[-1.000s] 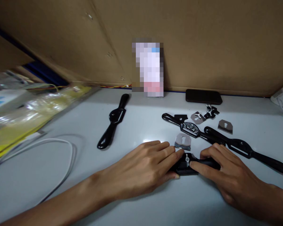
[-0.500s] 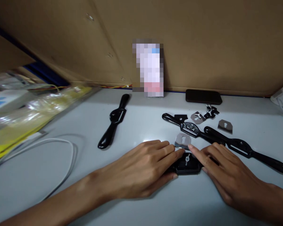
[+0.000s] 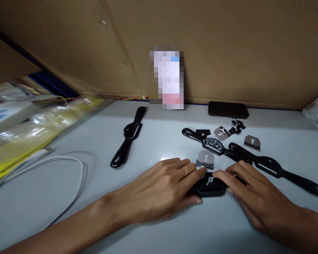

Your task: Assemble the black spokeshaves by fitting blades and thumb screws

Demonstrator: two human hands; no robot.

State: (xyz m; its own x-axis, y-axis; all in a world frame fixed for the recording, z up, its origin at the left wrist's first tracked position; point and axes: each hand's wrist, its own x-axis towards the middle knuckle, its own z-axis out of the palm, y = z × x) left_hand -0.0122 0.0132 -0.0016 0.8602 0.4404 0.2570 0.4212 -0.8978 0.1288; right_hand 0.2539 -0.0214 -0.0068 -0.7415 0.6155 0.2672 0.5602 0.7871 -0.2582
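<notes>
- Since a second ago, the right hand (image 3: 250, 190) has slid its fingers off the tool's right handle and onto the small silver wing screw (image 3: 209, 180) at its middle.
- Glossy and black, the spokeshave (image 3: 211, 187) lies flat on the smooth pale table (image 3: 153, 141) just in front of the person, long axis left to right, both handles hidden under the hands.
- Left hand (image 3: 161, 190) lies loosely curled over the left handle, fingertips touching the body.
- Right fingers are pinched lightly at the screw.
- Just behind lies a flat grey metal blade (image 3: 205, 158).
</notes>
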